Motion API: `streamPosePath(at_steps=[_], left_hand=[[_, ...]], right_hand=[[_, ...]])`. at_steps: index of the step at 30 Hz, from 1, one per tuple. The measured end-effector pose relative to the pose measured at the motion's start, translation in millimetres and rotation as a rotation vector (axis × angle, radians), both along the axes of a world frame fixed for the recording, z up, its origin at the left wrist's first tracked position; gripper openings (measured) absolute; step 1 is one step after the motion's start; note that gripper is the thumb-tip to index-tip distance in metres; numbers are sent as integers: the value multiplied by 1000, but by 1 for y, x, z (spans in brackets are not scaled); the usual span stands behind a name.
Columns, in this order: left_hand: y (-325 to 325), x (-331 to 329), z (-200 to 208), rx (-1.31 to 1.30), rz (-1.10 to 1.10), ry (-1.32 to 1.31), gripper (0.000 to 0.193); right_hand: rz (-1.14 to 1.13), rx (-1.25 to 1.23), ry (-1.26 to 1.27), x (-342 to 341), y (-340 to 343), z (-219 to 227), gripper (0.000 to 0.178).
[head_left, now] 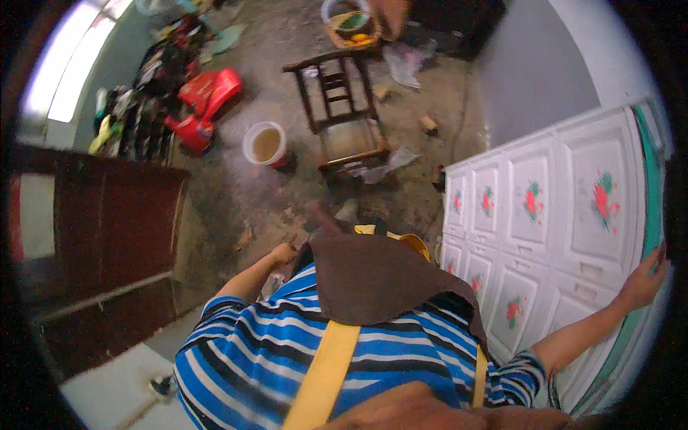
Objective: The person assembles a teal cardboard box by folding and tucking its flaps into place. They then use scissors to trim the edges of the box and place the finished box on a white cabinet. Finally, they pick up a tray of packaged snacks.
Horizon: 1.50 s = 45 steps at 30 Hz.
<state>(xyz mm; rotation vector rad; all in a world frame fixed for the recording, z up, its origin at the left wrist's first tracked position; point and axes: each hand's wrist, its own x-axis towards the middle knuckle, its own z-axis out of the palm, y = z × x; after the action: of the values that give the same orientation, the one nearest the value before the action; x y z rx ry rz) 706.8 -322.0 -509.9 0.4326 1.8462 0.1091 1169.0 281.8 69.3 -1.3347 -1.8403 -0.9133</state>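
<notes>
My right hand [643,281] is stretched far out to the right, its fingers curled at the green edge of a tall white cabinet [525,309]. Pink and green flower motifs decorate the cabinet's panelled doors. Low in front of my body, on the left, is my left hand [284,253]; its fingers are small and blurred, so what they may hold is not visible. Near that wrist, some clear plastic [273,284] shows beside my striped shirt. A dark brown cloth [390,278] with yellow straps covers my chest.
Ahead on the floor stand a small wooden chair [351,142] and a white bucket [265,144] of brownish liquid. Red plastic items [210,92] and a shoe rack [147,118] line the left wall. A dark red cabinet [107,208] stands left; a basket [352,32] sits farther off.
</notes>
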Motion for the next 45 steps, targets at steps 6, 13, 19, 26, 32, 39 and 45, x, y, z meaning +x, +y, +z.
streamPosePath(at_steps=[6,13,19,26,32,39,45], left_hand=[[48,5,93,294,231,223,40],[1,6,102,320,357,162,45],[-106,6,18,157,376,232,42],[-154,-38,70,190,780,357,40],[-165,-23,59,147,1158,343,38],[-188,31,-26,147,1234,98,37],[-177,5,22,116,1342,166,37]], right_hand=[[672,-1196,27,-158,-65,-261,36],[868,-2189,-28,-175,-152,-549,32],[577,-2084,-482,-243,-155,-559,30],[573,-1925,-631,-336,-152,-560,29],[813,-1836,-508,-474,-184,-559,24],[809,-1972,-942,-606,-260,-520,36],[922,-1931,-987,-696,-269,-537,24]])
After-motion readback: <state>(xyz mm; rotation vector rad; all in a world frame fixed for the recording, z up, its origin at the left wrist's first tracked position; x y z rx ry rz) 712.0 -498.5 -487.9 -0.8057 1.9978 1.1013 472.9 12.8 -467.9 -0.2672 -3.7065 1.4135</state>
